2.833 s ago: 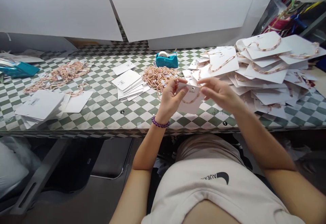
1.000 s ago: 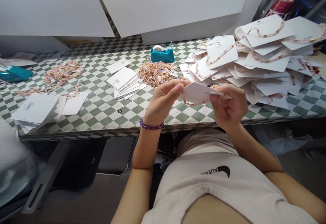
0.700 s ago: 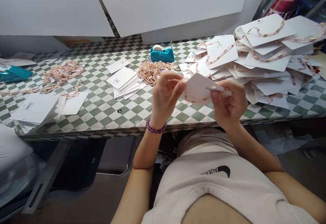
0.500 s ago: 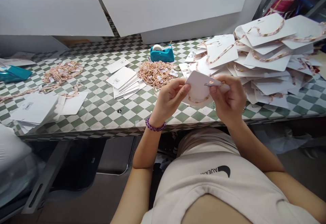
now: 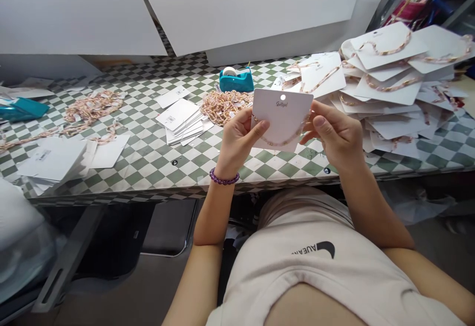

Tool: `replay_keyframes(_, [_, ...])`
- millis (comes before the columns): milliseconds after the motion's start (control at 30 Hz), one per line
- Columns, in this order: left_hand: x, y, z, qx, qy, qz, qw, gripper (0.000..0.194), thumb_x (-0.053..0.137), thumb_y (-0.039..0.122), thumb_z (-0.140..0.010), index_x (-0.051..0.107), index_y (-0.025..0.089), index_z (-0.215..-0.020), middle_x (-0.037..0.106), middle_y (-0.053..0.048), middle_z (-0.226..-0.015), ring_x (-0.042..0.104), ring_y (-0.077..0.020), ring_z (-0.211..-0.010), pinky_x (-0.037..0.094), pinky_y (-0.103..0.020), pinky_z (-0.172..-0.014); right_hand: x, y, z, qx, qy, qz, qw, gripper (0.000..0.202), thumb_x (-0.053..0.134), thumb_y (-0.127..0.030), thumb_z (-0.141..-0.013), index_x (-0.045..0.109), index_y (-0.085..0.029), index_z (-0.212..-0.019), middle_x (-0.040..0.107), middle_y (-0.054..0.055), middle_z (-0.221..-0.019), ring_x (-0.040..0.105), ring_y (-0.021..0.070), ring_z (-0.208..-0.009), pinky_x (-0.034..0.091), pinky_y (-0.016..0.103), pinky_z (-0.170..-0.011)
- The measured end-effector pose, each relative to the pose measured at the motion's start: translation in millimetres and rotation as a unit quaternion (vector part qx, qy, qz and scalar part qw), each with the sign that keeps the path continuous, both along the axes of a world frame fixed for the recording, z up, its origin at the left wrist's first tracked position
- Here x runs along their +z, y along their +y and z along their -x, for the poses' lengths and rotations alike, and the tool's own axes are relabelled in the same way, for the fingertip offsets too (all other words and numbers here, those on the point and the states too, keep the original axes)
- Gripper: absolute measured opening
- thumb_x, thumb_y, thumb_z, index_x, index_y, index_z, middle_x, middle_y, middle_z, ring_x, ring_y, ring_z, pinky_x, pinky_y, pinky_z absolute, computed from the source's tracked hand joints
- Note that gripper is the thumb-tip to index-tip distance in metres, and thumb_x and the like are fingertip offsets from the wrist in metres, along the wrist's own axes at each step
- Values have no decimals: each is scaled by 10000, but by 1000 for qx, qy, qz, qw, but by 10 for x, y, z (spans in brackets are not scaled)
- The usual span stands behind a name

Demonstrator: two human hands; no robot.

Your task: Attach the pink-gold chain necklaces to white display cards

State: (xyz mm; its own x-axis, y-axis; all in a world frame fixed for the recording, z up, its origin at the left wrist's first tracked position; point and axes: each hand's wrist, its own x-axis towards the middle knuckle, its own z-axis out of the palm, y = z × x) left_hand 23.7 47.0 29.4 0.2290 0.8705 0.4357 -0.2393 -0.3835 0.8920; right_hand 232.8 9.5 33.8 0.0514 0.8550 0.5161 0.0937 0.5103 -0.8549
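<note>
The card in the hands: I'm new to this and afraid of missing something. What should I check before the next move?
1. Left hand pinching the card at its left edge: ok.
2. Right hand gripping the right edge firmly: cannot tell.
3. Beaded strand lying across the front: ok.
4. Punched hole uncovered: ok.
5. Strand ends fastened: cannot tell, hidden.
6. Tape dispenser upright: ok.
</note>
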Motion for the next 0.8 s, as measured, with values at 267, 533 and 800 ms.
replay_keyframes(267, [22,-3,47,21,6,-16,1000,329,744,436,-817,706,225,-1066,736,-41,-1031,691,-188,-963,588,-285,-791,-1,42,-2,4,-4,21,1000,355,714,-302,-834,702,-298,-1189,739,-18,-937,711,124,-753,636,240,-577])
replay_keyframes(533, [21,-2,30,30,11,-34,999,354,726,475,-823,699,238,-1085,727,-47,-1065,683,-196,-992,587,-306,-827,46,29,84,28,91,115,989,255,744,-351,-803,743,-221,-1023,744,2,-857,711,118,-711,625,225,-585])
replay_keyframes(800, [5,9,14,26,4,-39,999,334,721,463,-832,697,255,-1092,724,-39,-1057,686,-189,-979,588,-292,-801,62,68,121,100,178,190,960,216,762,-382,-742,690,-229,-876,712,-29,-772,708,112,-695,601,215,-580])
